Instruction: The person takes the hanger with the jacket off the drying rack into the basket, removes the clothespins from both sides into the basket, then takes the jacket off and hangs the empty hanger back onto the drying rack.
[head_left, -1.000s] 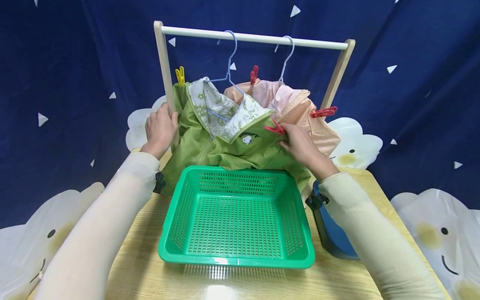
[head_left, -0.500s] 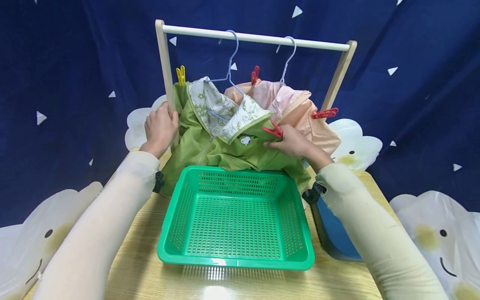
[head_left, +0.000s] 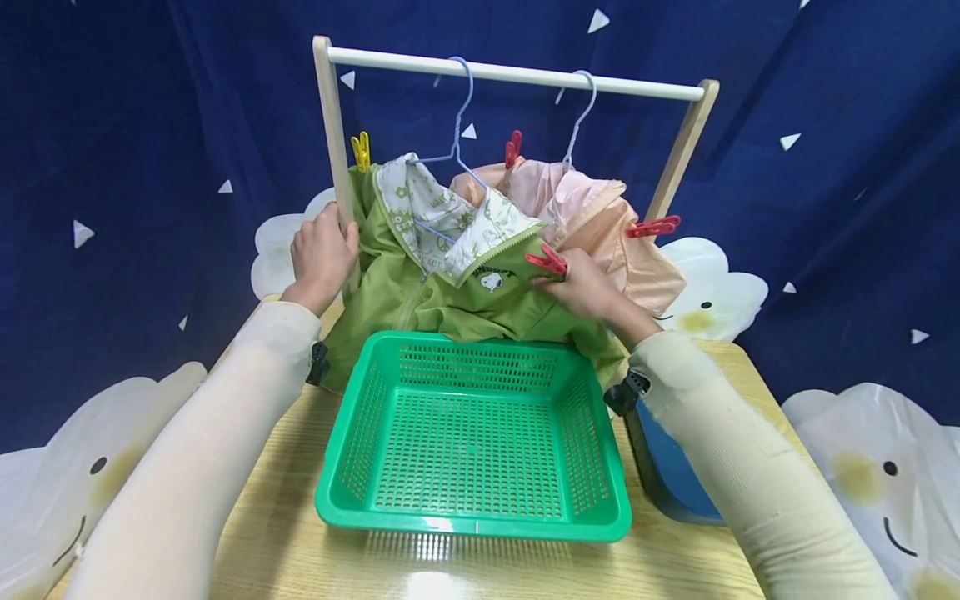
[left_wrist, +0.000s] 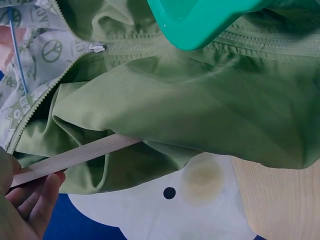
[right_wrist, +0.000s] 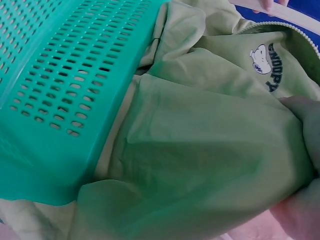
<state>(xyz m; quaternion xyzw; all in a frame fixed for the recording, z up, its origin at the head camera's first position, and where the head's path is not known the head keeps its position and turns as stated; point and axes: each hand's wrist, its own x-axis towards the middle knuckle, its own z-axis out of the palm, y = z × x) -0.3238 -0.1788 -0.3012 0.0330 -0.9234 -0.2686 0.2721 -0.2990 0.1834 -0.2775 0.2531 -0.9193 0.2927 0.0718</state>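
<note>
A green hooded jacket (head_left: 397,292) with a white patterned lining hangs from a blue hanger (head_left: 457,125) on a small rack. My left hand (head_left: 322,250) grips the rack's wooden side post (left_wrist: 75,159) at the jacket's left edge. At the jacket's right shoulder, my right hand (head_left: 585,287) holds the green fabric, just beside a red clothespin (head_left: 547,260) clipped there. In the right wrist view, that hand (right_wrist: 311,135) is cut off at the edge, with the jacket cloth between thumb and fingers. A yellow clothespin (head_left: 361,152) sits on the other shoulder.
Behind hangs a peach jacket (head_left: 600,221) with red clothespins (head_left: 654,227) on a second hanger (head_left: 573,133). A green plastic basket (head_left: 472,527) stands in front of the rack on the wooden table (head_left: 277,500). A blue container (head_left: 675,467) is partly hidden under my right forearm.
My right hand has shifted slightly left, and its thumb reaches farther across the jacket front. The red clothespin beside it has turned slightly. My left hand stays on the post.
</note>
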